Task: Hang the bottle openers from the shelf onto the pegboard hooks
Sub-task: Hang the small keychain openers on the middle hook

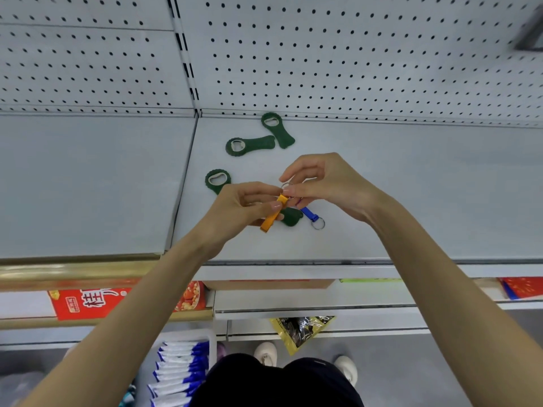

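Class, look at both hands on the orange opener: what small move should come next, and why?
Probably lift the orange opener toward the pegboard: the left hand grips its body, the right hand pinches its ring, ready to hang.

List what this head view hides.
The key ring of the orange opener: mostly covered by right hand fingers.
The green opener beneath it: mostly hidden by the left hand.
A dark object, top right: blurred, cut by the edge.
The pegboard hooks: none in frame.

Green openers [249,143] — at least three, a fourth part-hidden; one orange opener [271,218], one blue opener [308,213]
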Available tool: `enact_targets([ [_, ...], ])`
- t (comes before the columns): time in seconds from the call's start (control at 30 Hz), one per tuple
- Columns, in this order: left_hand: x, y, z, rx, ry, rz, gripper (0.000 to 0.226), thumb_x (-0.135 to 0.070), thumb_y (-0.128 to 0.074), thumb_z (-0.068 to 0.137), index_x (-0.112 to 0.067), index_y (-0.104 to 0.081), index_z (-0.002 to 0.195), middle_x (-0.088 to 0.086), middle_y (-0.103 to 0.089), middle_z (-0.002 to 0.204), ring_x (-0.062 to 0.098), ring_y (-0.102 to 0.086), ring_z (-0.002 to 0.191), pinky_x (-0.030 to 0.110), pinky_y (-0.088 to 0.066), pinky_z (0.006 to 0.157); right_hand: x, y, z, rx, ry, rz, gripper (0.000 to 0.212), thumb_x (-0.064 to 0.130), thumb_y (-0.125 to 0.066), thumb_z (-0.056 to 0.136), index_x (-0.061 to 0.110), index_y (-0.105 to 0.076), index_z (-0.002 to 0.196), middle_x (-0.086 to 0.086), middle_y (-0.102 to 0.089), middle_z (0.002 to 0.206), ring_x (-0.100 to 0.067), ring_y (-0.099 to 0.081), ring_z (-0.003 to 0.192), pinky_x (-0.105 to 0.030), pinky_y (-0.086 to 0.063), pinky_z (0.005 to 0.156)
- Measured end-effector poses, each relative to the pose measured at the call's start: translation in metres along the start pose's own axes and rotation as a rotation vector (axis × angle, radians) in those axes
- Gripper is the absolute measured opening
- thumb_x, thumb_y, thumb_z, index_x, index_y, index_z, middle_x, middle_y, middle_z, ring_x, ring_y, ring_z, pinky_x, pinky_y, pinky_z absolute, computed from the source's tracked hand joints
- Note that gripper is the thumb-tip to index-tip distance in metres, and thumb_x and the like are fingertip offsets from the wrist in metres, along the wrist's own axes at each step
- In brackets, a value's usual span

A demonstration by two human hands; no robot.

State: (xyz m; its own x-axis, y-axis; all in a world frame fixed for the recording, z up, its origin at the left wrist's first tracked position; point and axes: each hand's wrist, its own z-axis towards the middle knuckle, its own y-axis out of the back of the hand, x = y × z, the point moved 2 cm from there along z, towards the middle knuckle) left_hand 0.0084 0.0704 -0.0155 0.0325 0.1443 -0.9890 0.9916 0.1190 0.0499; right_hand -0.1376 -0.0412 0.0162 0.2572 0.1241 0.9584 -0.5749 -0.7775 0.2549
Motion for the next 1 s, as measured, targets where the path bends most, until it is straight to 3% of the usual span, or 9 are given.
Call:
enact_targets([
  [0.2, 0.004, 0.0, 0.003, -0.053, -0.009, 0.035, 0.015, -0.009, -0.065, 0.088, -0.013, -0.072, 0.1, 0.007, -0.076, 0.086, 0.015, -0.072, 0.084, 0.015, -0.053, 0.075, -0.005, 0.0, -0.004, 0.001, -0.028, 0.044, 0.013, 0.005, -0.071, 0.083, 0.005, -0.068, 0.096, 0.0, -0.072, 0.075, -0.023, -0.073, 0.075, -0.024, -0.057, 0.067],
  [0.37, 0.006, 0.0, 0.004, -0.027, 0.027, -0.028, 0.017, -0.007, -0.065, 0.087, -0.005, -0.069, 0.103, 0.01, -0.075, 0.093, 0.023, -0.073, 0.085, 0.026, -0.058, 0.075, -0.01, -0.002, -0.002, -0.026, -0.036, 0.022, 0.008, 0.006, -0.071, 0.083, 0.009, -0.07, 0.091, 0.001, -0.072, 0.074, -0.021, -0.072, 0.074, -0.026, -0.057, 0.067],
  [0.6, 0.018, 0.01, 0.007, -0.108, 0.064, -0.068, 0.01, -0.009, -0.064, 0.087, -0.009, -0.069, 0.096, 0.008, -0.076, 0.091, 0.022, -0.073, 0.082, 0.031, -0.059, 0.075, -0.034, 0.02, 0.008, -0.163, -0.101, -0.189, 0.008, 0.009, -0.072, 0.083, 0.017, -0.073, 0.085, 0.004, -0.071, 0.076, -0.011, -0.069, 0.067, -0.017, -0.052, 0.058],
  [0.7, 0.025, 0.016, 0.008, -0.125, 0.091, -0.093, 0.013, -0.009, -0.064, 0.087, -0.007, -0.069, 0.099, 0.008, -0.076, 0.092, 0.024, -0.073, 0.084, 0.034, -0.06, 0.077, -0.051, 0.025, 0.008, -0.164, -0.154, -0.317, 0.01, 0.012, -0.074, 0.081, 0.02, -0.073, 0.088, 0.001, -0.071, 0.08, -0.01, -0.067, 0.065, -0.016, -0.052, 0.058],
  [1.0, 0.034, 0.02, 0.017, -0.137, 0.158, -0.17, 0.019, -0.008, -0.063, 0.088, -0.007, -0.069, 0.106, 0.007, -0.076, 0.095, 0.022, -0.073, 0.086, 0.031, -0.059, 0.075, -0.066, 0.023, 0.02, -0.105, -0.163, -0.335, 0.023, 0.014, -0.076, 0.079, 0.026, -0.071, 0.098, -0.002, -0.068, 0.083, 0.0, -0.06, 0.059, -0.015, -0.051, 0.058],
])
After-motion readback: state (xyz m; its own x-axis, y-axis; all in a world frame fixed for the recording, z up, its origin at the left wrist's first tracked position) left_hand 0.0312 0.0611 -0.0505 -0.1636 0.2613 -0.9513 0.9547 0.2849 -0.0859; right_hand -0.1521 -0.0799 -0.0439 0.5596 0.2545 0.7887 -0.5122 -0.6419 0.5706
